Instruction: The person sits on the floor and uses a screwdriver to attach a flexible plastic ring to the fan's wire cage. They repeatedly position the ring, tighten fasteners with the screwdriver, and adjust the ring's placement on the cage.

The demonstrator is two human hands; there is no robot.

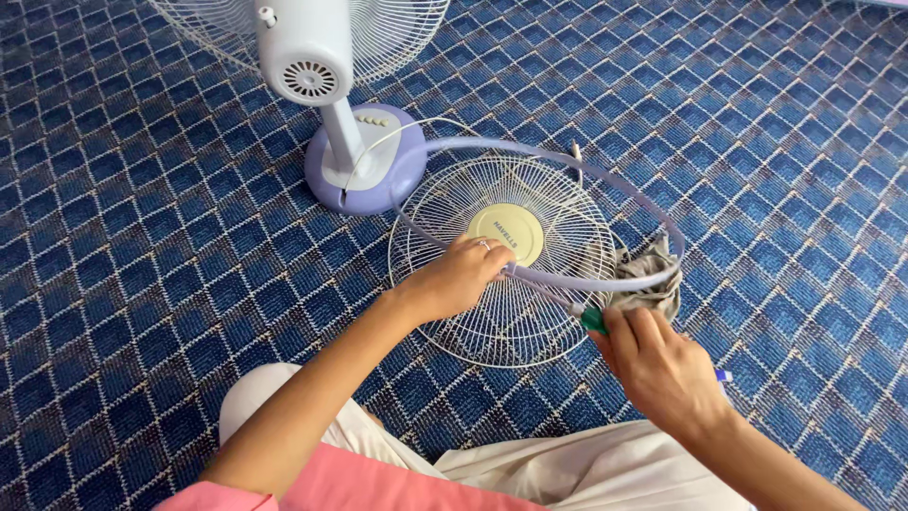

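A white wire fan guard with a pale yellow centre disc lies flat on the blue patterned carpet. A lilac plastic rim ring rests over it. My left hand grips the near side of that ring above the guard. My right hand holds a green-handled screwdriver with its tip at the ring's joint. A crumpled grey cloth lies right by my right hand, under the ring.
A white and lilac table fan stands behind the guard, its round base touching the ring and its rear cage at the top edge. My legs in light trousers fill the bottom of the view.
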